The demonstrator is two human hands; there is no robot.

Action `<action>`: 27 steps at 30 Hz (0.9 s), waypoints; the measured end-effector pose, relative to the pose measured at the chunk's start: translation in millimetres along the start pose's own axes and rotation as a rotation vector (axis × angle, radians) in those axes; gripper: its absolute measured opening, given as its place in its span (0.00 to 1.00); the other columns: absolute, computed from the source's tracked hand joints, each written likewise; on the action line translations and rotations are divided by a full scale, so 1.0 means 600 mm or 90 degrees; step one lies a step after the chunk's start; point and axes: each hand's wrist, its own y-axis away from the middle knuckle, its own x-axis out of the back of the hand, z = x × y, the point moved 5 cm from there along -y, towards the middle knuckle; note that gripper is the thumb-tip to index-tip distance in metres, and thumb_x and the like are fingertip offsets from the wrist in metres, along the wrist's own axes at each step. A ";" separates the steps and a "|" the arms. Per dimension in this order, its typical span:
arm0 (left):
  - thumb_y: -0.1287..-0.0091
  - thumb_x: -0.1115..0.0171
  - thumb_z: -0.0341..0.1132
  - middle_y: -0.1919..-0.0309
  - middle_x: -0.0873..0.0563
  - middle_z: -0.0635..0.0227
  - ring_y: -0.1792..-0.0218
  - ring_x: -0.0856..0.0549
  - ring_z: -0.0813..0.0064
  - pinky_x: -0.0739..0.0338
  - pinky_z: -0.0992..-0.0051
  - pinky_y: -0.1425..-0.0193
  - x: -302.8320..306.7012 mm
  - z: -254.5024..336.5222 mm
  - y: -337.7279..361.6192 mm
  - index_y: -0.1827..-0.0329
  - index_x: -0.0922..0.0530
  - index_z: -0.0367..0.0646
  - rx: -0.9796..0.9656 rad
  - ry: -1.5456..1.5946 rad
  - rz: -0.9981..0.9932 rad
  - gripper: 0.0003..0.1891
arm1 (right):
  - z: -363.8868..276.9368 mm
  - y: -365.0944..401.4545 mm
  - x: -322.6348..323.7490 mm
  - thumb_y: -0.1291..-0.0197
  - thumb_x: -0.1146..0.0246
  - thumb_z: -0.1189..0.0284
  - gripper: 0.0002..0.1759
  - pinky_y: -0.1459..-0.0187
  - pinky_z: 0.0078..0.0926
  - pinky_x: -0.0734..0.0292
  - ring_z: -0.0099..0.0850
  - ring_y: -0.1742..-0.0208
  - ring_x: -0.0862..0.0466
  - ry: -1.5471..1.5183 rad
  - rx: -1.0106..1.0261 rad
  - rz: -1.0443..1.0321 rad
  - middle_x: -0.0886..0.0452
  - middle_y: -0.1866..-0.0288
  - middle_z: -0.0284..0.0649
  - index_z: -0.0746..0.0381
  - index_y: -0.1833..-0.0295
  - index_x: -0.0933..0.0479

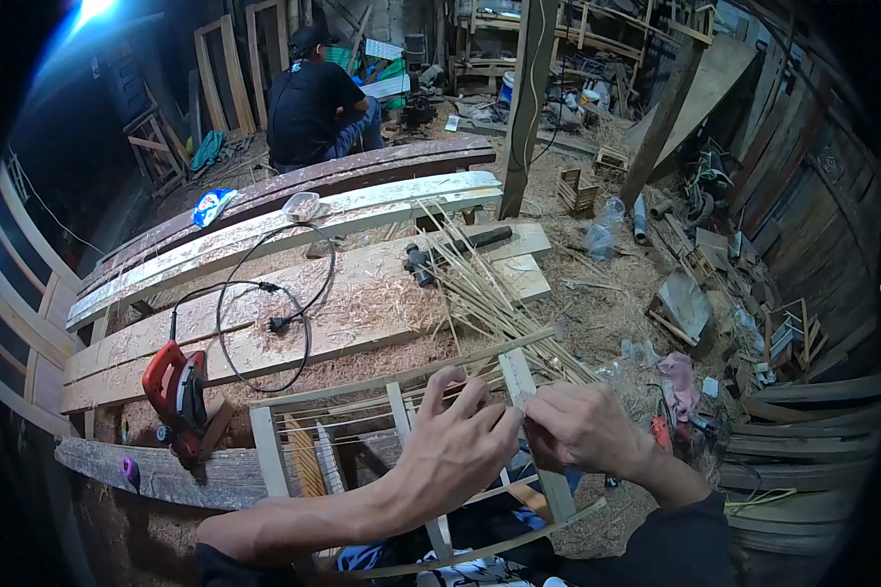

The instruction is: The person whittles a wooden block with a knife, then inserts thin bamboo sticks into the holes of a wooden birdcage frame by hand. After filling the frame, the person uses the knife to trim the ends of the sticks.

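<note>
A pale wooden frame [268, 448] with thin bamboo sticks threaded through it rests across my lap. My left hand [457, 442] lies over the frame's middle, fingers pinched on a thin bamboo stick near the right upright [516, 376]. My right hand [579, 427] meets it at that same upright, fingertips closed on the stick's end. A loose heap of thin bamboo sticks [480, 284] lies on the planks just beyond the frame.
A red power tool [176, 389] with a black cord [264, 313] lies on the sawdust-covered planks [362, 293] at left. A hammer [455, 248] rests by the sticks. A person [315, 103] sits at the back. Scrap wood and clutter fill the right side.
</note>
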 end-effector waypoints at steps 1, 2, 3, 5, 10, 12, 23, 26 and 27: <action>0.36 0.26 0.34 0.70 0.14 0.73 0.55 0.16 0.69 0.32 0.51 0.29 -0.002 -0.001 -0.001 0.58 0.15 0.44 -0.001 0.000 -0.001 0.08 | 0.000 0.001 -0.001 0.41 0.29 0.70 0.11 0.70 0.33 0.23 0.32 0.67 0.17 0.000 -0.001 0.000 0.22 0.67 0.35 0.59 0.58 0.23; 0.34 0.29 0.35 0.69 0.14 0.70 0.53 0.17 0.66 0.32 0.49 0.28 -0.007 -0.003 -0.002 0.58 0.16 0.43 0.002 0.015 -0.015 0.08 | 0.001 0.001 -0.002 0.40 0.29 0.69 0.11 0.69 0.33 0.22 0.33 0.66 0.17 -0.009 -0.007 0.004 0.22 0.67 0.36 0.59 0.57 0.23; 0.32 0.32 0.36 0.67 0.15 0.68 0.51 0.17 0.63 0.32 0.47 0.28 -0.011 -0.005 -0.001 0.57 0.17 0.41 0.005 0.029 -0.030 0.09 | 0.001 0.002 -0.003 0.39 0.29 0.69 0.12 0.69 0.34 0.22 0.34 0.66 0.17 -0.019 -0.013 0.009 0.21 0.66 0.37 0.60 0.56 0.24; 0.32 0.32 0.37 0.68 0.15 0.68 0.51 0.17 0.64 0.31 0.48 0.29 -0.015 -0.007 -0.003 0.57 0.17 0.41 0.003 0.026 -0.021 0.09 | 0.002 0.002 -0.006 0.39 0.29 0.69 0.12 0.68 0.33 0.22 0.34 0.66 0.17 -0.029 -0.015 0.012 0.21 0.66 0.37 0.60 0.55 0.24; 0.32 0.32 0.36 0.68 0.15 0.68 0.52 0.17 0.65 0.31 0.48 0.31 -0.019 -0.005 -0.003 0.58 0.17 0.41 -0.012 0.011 -0.012 0.08 | 0.002 0.004 -0.003 0.40 0.30 0.70 0.12 0.68 0.33 0.22 0.34 0.65 0.17 -0.032 -0.012 0.019 0.22 0.66 0.37 0.61 0.55 0.24; 0.32 0.31 0.36 0.69 0.16 0.70 0.53 0.17 0.66 0.30 0.49 0.31 -0.020 -0.004 -0.002 0.59 0.17 0.42 -0.005 0.021 -0.007 0.08 | 0.003 0.008 -0.005 0.40 0.30 0.70 0.11 0.68 0.33 0.22 0.34 0.65 0.16 -0.018 -0.013 0.015 0.23 0.66 0.37 0.61 0.56 0.24; 0.34 0.29 0.34 0.70 0.15 0.73 0.58 0.16 0.69 0.27 0.54 0.34 -0.022 -0.002 -0.006 0.57 0.16 0.44 -0.014 0.013 0.011 0.07 | -0.002 0.016 -0.007 0.41 0.31 0.71 0.11 0.67 0.32 0.22 0.34 0.64 0.17 -0.001 -0.012 0.004 0.24 0.67 0.38 0.62 0.57 0.24; 0.35 0.28 0.34 0.70 0.15 0.74 0.59 0.16 0.71 0.26 0.55 0.35 -0.024 -0.002 -0.004 0.57 0.15 0.45 -0.015 -0.009 0.005 0.07 | -0.004 0.011 0.000 0.37 0.30 0.69 0.11 0.66 0.33 0.21 0.35 0.64 0.17 -0.038 -0.011 0.001 0.23 0.66 0.39 0.62 0.57 0.24; 0.34 0.28 0.34 0.69 0.14 0.74 0.57 0.16 0.70 0.26 0.55 0.34 -0.027 -0.003 -0.003 0.56 0.15 0.45 -0.014 -0.015 -0.013 0.07 | -0.004 0.008 0.003 0.34 0.30 0.68 0.12 0.66 0.34 0.21 0.36 0.63 0.17 -0.073 -0.009 0.001 0.23 0.66 0.40 0.62 0.57 0.25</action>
